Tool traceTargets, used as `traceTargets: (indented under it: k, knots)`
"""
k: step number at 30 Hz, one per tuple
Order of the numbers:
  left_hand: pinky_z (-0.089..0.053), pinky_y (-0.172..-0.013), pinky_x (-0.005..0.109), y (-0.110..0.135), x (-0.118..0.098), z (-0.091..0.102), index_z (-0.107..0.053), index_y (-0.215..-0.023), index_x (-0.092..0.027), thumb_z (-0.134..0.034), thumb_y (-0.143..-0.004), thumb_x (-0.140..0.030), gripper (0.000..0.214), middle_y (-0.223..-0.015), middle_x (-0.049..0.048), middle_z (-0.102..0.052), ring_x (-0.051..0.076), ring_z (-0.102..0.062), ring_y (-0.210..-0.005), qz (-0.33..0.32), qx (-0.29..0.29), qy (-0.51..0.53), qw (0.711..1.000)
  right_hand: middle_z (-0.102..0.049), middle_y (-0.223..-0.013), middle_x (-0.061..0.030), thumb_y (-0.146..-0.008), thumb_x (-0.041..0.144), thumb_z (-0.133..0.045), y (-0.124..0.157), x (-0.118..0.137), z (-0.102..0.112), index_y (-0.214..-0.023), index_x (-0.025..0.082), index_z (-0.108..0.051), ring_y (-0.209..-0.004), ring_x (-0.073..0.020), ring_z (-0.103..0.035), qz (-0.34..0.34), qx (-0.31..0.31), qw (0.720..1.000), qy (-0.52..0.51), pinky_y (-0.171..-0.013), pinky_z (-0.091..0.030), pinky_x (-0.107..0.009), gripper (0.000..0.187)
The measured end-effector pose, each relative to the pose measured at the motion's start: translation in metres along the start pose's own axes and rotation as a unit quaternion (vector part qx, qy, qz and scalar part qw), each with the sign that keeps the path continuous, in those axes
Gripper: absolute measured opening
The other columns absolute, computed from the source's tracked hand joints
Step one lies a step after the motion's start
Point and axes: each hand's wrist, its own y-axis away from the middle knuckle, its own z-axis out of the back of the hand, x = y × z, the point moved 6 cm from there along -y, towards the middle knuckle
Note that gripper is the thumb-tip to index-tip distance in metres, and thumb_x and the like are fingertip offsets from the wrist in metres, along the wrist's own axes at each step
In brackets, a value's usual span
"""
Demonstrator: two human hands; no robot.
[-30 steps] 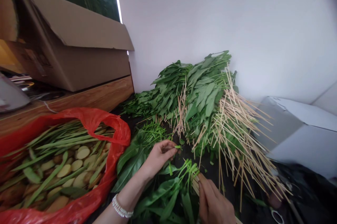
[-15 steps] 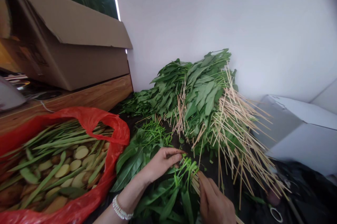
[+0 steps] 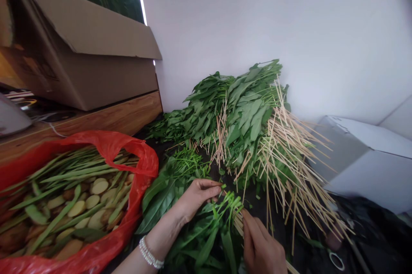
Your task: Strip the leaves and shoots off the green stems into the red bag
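My left hand (image 3: 196, 199), a pearl bracelet on its wrist, pinches the cut ends of green leaf stems (image 3: 225, 205) at the bottom centre. My right hand (image 3: 260, 246) is closed around a bundle of thin bamboo skewers (image 3: 238, 222) whose tips meet those stems. Loose green leaves (image 3: 199, 244) lie under both hands. Behind them rises a big heap of leaves threaded on skewers (image 3: 257, 136), its bare stick ends fanning out to the right.
A red plastic bag (image 3: 141, 171) at left holds sliced pale rounds and long green stalks. A cardboard box (image 3: 83, 59) sits on a wooden ledge (image 3: 122, 117). A white box (image 3: 367, 158) stands at right. White wall behind.
My left hand has drawn back from the loose leaves toward the stem ends by the skewers and pinched them. My right hand has stayed put.
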Motion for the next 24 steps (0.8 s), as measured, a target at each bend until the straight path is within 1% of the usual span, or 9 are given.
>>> traceTargets:
  k: [3,9,12,18,21,24]
  knots:
    - [-0.039,-0.055,0.019,0.000,0.001,-0.002,-0.077,-0.081,-0.014,-0.087,-0.054,-0.040,0.039,-0.070,0.0022,-0.070,0.006,-0.052,-0.053,0.004,-0.001,0.006,1.000,-0.069,-0.078,-0.0073,-0.098,0.022,-0.032,0.002,-0.003,-0.003,-0.113,0.016,-0.061,-0.064,-0.0154,-0.068,-0.004,0.011,1.000,-0.001,-0.055,-0.051,-0.019,0.034]
    - [-0.041,-0.056,0.019,0.004,-0.005,-0.004,-0.077,-0.078,-0.014,-0.089,-0.051,-0.039,0.038,-0.068,0.0022,-0.071,0.006,-0.052,-0.053,0.004,-0.006,0.011,1.000,-0.070,-0.080,-0.0072,-0.098,0.023,-0.032,0.006,-0.007,-0.006,-0.114,0.016,-0.062,-0.063,-0.0156,-0.068,0.002,0.022,1.000,0.014,-0.053,-0.051,-0.020,0.034]
    - [-0.041,-0.056,0.019,0.004,-0.005,-0.004,-0.076,-0.078,-0.014,-0.088,-0.053,-0.039,0.038,-0.070,0.0030,-0.072,0.007,-0.053,-0.055,-0.001,-0.003,0.003,1.000,-0.070,-0.080,-0.0075,-0.098,0.024,-0.031,0.007,-0.008,-0.007,-0.112,0.016,-0.063,-0.065,-0.0162,-0.069,0.000,0.023,1.000,0.017,-0.053,-0.051,-0.020,0.036]
    - [-0.043,-0.063,0.020,0.002,-0.003,0.000,-0.076,-0.081,-0.013,-0.087,-0.057,-0.036,0.034,-0.073,0.0044,-0.073,0.010,-0.059,-0.064,-0.023,0.013,-0.021,0.999,-0.070,-0.078,-0.0074,-0.099,0.025,-0.030,0.009,-0.008,-0.008,-0.110,0.017,-0.065,-0.061,-0.0158,-0.068,0.000,0.017,1.000,0.025,-0.050,-0.050,-0.021,0.038]
    - [-0.043,-0.066,0.021,0.001,-0.003,0.000,-0.076,-0.080,-0.013,-0.085,-0.059,-0.036,0.032,-0.073,0.0040,-0.073,0.010,-0.059,-0.064,-0.025,0.022,-0.029,0.999,-0.070,-0.077,-0.0075,-0.099,0.024,-0.028,0.005,-0.004,-0.005,-0.108,0.015,-0.065,-0.060,-0.0157,-0.068,0.012,0.014,0.999,0.029,-0.048,-0.050,-0.021,0.039]
    - [-0.043,-0.068,0.022,0.001,-0.003,0.000,-0.076,-0.078,-0.014,-0.086,-0.057,-0.035,0.032,-0.072,0.0034,-0.072,0.011,-0.060,-0.066,-0.023,0.019,-0.032,0.999,-0.070,-0.074,-0.0075,-0.099,0.023,-0.028,-0.002,0.002,0.001,-0.106,0.014,-0.065,-0.058,-0.0155,-0.069,0.035,0.010,0.999,0.036,-0.048,-0.051,-0.020,0.039]
